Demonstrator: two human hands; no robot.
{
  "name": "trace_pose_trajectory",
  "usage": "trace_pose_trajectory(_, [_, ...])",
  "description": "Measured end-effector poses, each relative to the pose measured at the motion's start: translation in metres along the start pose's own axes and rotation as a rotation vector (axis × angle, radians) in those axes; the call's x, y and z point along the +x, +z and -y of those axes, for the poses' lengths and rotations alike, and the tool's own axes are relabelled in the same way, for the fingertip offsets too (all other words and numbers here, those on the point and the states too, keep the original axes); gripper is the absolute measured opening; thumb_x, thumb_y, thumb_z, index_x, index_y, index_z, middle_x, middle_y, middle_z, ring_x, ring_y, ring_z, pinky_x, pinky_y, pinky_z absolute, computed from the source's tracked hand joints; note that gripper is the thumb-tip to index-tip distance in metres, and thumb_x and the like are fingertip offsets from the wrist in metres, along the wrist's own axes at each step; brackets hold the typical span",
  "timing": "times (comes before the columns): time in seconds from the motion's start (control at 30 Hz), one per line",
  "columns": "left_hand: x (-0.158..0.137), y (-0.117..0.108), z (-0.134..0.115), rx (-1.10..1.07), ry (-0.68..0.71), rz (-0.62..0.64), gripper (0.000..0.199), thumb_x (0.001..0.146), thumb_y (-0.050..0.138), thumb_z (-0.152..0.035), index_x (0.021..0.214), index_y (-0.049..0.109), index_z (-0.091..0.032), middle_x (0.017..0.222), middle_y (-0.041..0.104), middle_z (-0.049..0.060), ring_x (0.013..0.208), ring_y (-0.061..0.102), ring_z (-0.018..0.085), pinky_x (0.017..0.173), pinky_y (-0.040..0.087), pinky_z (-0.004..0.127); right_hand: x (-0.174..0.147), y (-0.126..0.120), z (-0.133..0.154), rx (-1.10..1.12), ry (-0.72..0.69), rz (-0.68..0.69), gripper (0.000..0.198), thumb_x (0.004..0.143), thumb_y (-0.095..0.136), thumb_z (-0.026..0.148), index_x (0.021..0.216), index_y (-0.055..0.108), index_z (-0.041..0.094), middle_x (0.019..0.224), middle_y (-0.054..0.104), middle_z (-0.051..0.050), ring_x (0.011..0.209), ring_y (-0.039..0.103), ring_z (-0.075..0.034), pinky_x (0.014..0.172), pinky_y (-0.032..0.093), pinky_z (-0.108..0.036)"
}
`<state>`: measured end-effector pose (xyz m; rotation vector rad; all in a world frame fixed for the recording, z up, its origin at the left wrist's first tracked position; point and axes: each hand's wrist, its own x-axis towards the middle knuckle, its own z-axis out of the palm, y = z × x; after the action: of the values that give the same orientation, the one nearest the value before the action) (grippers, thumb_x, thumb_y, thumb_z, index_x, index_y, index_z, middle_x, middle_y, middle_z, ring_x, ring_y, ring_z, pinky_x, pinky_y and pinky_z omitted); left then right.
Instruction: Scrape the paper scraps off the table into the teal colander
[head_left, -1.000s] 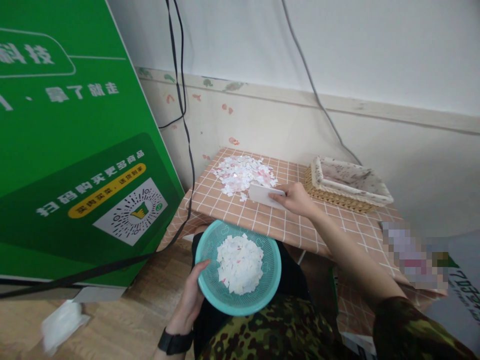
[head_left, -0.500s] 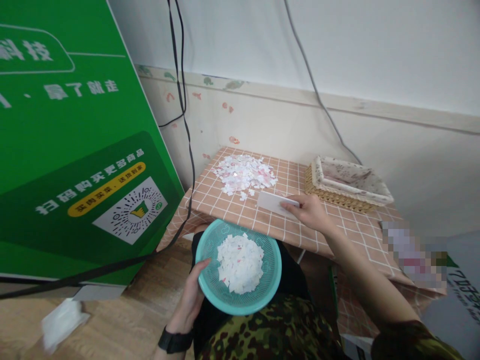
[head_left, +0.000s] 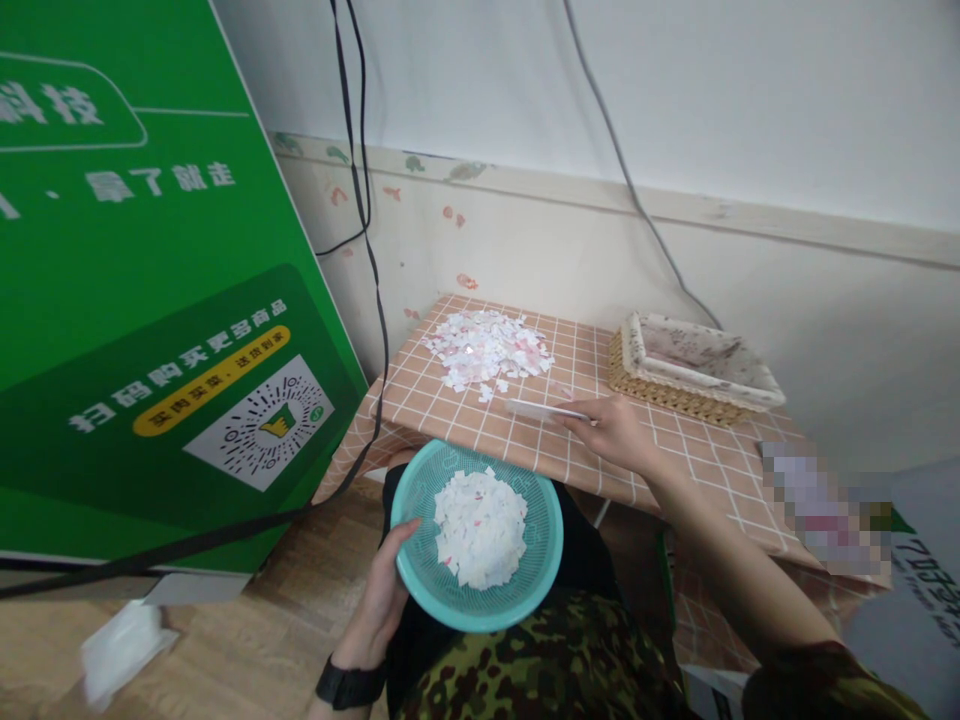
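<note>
My left hand (head_left: 384, 580) grips the left rim of a teal plastic basket (head_left: 541, 560), its thumb over the edge. Inside lies a mound of white paper scraps (head_left: 481, 528) with a few pink bits. Over the table, my right hand (head_left: 611, 430) pinches a flat white card (head_left: 544, 410), seen nearly edge-on. Just beyond the card's left end, a pile of white and pinkish paper scraps (head_left: 491, 350) is spread on the checked tablecloth (head_left: 450, 425). The basket sits at my lap, below the table's front edge.
A wicker basket with a cloth lining (head_left: 697, 370) stands at the table's right, near the wall. A green panel (head_left: 150, 300) rises on the left, with a black strap (head_left: 379, 330) hanging before it. A white plastic bag (head_left: 124, 650) lies on the floor.
My right hand has tilted the card, so its broad face has turned to nearly edge-on, and shifted slightly left. My left hand and the teal basket have stayed put.
</note>
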<state>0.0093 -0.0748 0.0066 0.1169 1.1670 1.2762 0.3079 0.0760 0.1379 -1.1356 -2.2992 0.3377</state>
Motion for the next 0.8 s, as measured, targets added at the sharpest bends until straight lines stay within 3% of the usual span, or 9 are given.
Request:
trace_pose_trajectory(0.13, [0.0,0.0,0.0,-0.005,0.001,0.001,0.024,0.074,0.067,-0.022,0.094,0.069,-0.009,0.093,0.075,0.011,0.08,0.07,0.023,0.081,0.053,0.035,-0.001,0.002,-0.003,-0.008,0.0,-0.053,0.021,0.086,0.054,0.027,0.096,0.073,0.024,0.093,0.074,-0.005,0.08,0.069,-0.021,0.071,0.05,-0.031])
trace_pose_trajectory(0.3, [0.0,0.002,-0.001,-0.006,-0.008,-0.004,0.024,0.075,0.066,-0.021,0.095,0.069,-0.008,0.092,0.075,0.012,0.08,0.07,0.024,0.081,0.054,0.037,0.006,-0.002,-0.004,-0.018,0.078,-0.208,0.022,0.086,0.056,0.031,0.104,0.066,0.022,0.1,0.071,-0.006,0.078,0.067,-0.02,0.069,0.05,-0.03])
trace_pose_trajectory(0.5, [0.002,0.0,0.001,-0.02,0.004,-0.006,0.024,0.074,0.068,-0.021,0.095,0.07,-0.009,0.095,0.075,0.011,0.083,0.07,0.024,0.083,0.053,0.037,0.013,0.004,-0.011,0.025,0.018,-0.155,0.019,0.088,0.054,0.032,0.099,0.067,0.023,0.097,0.072,-0.005,0.08,0.067,-0.019,0.071,0.049,-0.03])
trace_pose_trajectory(0.67, [0.0,0.001,-0.001,-0.023,-0.005,-0.013,0.023,0.074,0.067,-0.02,0.094,0.07,-0.009,0.095,0.075,0.012,0.083,0.07,0.026,0.083,0.054,0.038,0.028,0.014,-0.02,-0.052,0.128,-0.308,0.025,0.086,0.057,0.035,0.103,0.069,0.021,0.093,0.073,-0.007,0.072,0.067,-0.021,0.066,0.049,-0.031])
trace_pose_trajectory(0.8, [-0.003,0.006,-0.004,-0.033,-0.017,0.002,0.022,0.075,0.064,-0.018,0.094,0.07,-0.008,0.094,0.075,0.012,0.086,0.07,0.027,0.085,0.053,0.04,0.038,0.023,-0.022,-0.083,0.128,-0.28,0.024,0.085,0.057,0.033,0.101,0.07,0.021,0.091,0.073,-0.007,0.073,0.067,-0.021,0.066,0.048,-0.031])
